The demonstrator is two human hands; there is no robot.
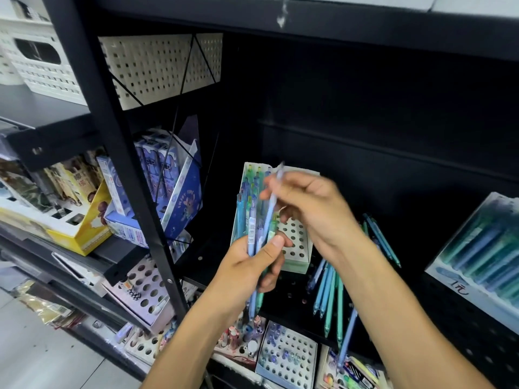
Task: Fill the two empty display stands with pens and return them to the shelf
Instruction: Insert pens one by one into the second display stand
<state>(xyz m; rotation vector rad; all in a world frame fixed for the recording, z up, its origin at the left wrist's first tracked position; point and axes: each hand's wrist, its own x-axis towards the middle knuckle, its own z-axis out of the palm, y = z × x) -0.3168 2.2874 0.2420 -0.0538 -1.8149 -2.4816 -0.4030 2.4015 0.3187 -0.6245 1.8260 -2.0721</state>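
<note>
While the left hand [254,265] is gripping a bundle of pens [254,231], thumb pressing across the barrels and fingers curling round behind, the right hand [311,209] is pinching a single pale blue pen [271,203] between thumb and fingertips, holding it tilted over the bundle. Motion blur is softening the right fingers. Behind both hands a pale green display stand [297,248] is sitting tilted on the black shelf [393,153]; its left columns are holding pens, its right holes are showing open. Loose blue and green pens [328,287] are lying on the shelf just right of the stand, under the right forearm. At far right a full stand of blue-green pens [483,248] is standing. Below, other holed stands [286,355] are sitting on a lower shelf.
</note>
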